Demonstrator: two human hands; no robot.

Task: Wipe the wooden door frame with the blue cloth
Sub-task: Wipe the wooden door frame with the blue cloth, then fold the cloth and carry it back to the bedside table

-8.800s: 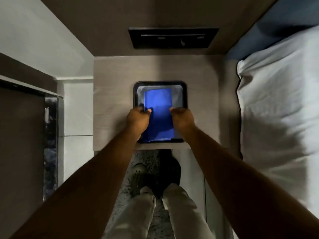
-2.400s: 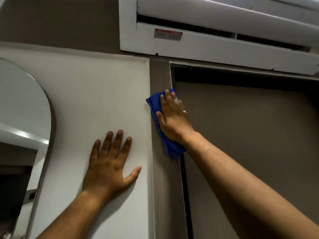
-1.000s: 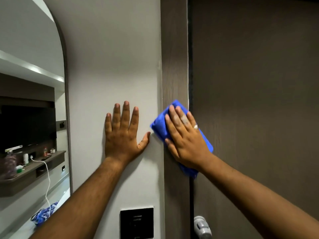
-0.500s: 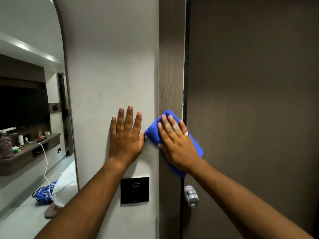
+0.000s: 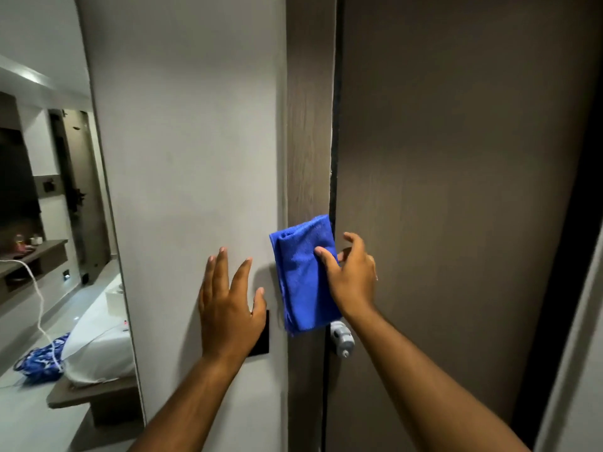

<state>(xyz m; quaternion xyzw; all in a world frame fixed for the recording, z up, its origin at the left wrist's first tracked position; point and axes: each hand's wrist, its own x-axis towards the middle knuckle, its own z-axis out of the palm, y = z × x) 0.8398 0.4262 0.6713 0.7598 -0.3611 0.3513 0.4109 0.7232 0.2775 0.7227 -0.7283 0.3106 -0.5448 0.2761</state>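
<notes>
Your folded blue microfibre cloth (image 5: 301, 275) sits on the vertical brown wood-grain door frame strip (image 5: 310, 125), roughly mid-height, just at 12 o'clock from the grey door knob (image 5: 341, 340). Judging by that spot, you're partway thru: frame runs on up past the top edge and down past the knob to the bottom edge, and whether those stretches are clean can't be read from here. Lower run past the knob prob. needs doing, w/ care not to snag the cloth on it.

Grip now. Your right hand (image 5: 354, 282) is at the cloth's 3 o'clock edge, thumb pressed on its face, the other fingers spread and curled behind toward the dark brown door panel (image 5: 456, 190). So a loose pinch on the cloth, not a flat palm. Cloth hangs a bit slack at its bottom edge.

Your left hand (image 5: 228, 311) is empty, fingers apart, flat-ish on the pale grey wall (image 5: 195, 141), at 9 o'clock from the cloth, covering part of the black switch plate (image 5: 261, 340).
</notes>
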